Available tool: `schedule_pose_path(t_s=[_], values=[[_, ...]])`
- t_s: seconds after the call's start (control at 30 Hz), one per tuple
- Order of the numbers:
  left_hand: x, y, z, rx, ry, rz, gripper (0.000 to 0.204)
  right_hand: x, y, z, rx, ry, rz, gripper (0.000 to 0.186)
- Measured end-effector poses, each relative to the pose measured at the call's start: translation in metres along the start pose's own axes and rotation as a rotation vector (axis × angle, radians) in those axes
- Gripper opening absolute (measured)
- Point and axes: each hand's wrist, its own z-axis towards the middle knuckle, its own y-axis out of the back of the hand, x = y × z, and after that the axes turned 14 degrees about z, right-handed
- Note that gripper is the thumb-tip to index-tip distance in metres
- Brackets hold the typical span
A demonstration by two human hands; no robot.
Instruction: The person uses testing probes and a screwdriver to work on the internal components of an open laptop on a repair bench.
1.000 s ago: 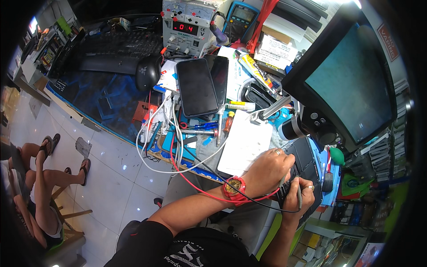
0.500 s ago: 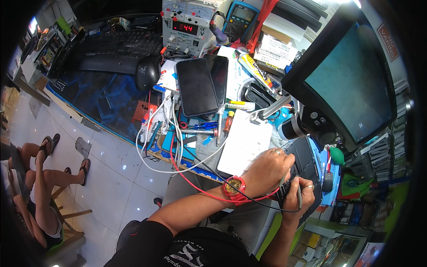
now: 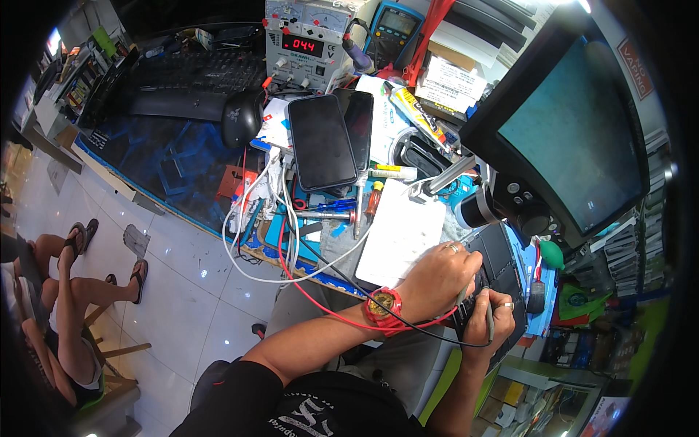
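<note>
Both my hands meet over a dark flat device (image 3: 505, 256) at the right of the bench; its kind is hard to make out. My left hand (image 3: 441, 275), with a red watch (image 3: 383, 307) on its wrist, pinches a grey test probe (image 3: 461, 296) on a red lead (image 3: 331, 311). Close beside it, my right hand (image 3: 480, 320) grips a second grey test probe (image 3: 491, 326), whose black lead (image 3: 429, 332) crosses over my left wrist. My fingers hide the probe tips and the spot beneath them.
A microscope with a screen (image 3: 575, 138) leans over the device. White paper (image 3: 400, 237) lies left of my hands. Beyond are two phones (image 3: 322, 142), a power supply (image 3: 306, 47), a multimeter (image 3: 395, 33), loose white cables (image 3: 251, 275) and a mouse (image 3: 241, 119). Another person's legs (image 3: 80, 280) show at left.
</note>
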Motion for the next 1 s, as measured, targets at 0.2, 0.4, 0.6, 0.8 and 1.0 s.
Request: schedule_pose_path(t_s=[0.2, 0.4, 0.6, 0.8, 1.0], values=[[0.0003, -0.0011, -0.0003, 0.004, 0.003, -0.005, 0.018, -0.0008, 0.0, -0.0001, 0.002, 0.013, 0.002, 0.011], [0.0007, -0.0019, -0.0003, 0.001, -0.002, -0.002, 0.017, 0.0026, -0.0001, 0.0006, 0.0, 0.011, 0.003, 0.011], [0.0006, -0.0023, -0.0002, -0.007, -0.004, -0.003, 0.018, 0.0014, -0.0005, 0.001, 0.004, 0.021, -0.002, 0.011], [0.0002, -0.0014, 0.0002, -0.003, 0.0, -0.002, 0.018, 0.0029, -0.0005, 0.0013, 0.002, 0.009, 0.003, 0.011], [0.0008, -0.0022, -0.0003, -0.011, -0.001, -0.009, 0.019, 0.0011, -0.0002, 0.0006, 0.005, 0.022, -0.001, 0.011]])
